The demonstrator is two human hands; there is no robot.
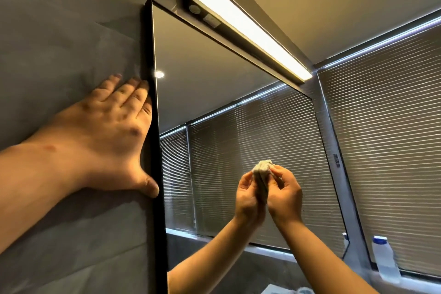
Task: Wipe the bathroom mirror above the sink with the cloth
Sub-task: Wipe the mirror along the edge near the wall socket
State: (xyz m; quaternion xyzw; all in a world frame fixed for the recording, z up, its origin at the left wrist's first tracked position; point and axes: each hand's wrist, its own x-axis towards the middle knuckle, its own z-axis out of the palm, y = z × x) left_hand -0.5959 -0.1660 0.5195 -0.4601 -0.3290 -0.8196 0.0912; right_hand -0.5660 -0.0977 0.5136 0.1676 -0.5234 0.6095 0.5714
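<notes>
Left hand [112, 136] nearest, fingers straight and together, flat on grey wall [59, 43], thumb at mirror [214, 83] frame edge. Farther in, right hand [284, 191] pinches bunched cloth [262, 169] against glass, low centre; cloth's long axis runs upright, bunched end pointing up toward lamp [250, 28].

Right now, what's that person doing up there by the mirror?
A person is wiping the mirror. Their right hand pinches a small bunched-up cloth and presses it against the lower part of the glass, so you see the hand's reflection meeting it. Their left hand lies flat on the grey wall against the mirror's black frame, fingers straight. The lamp above the mirror is lit.
</notes>
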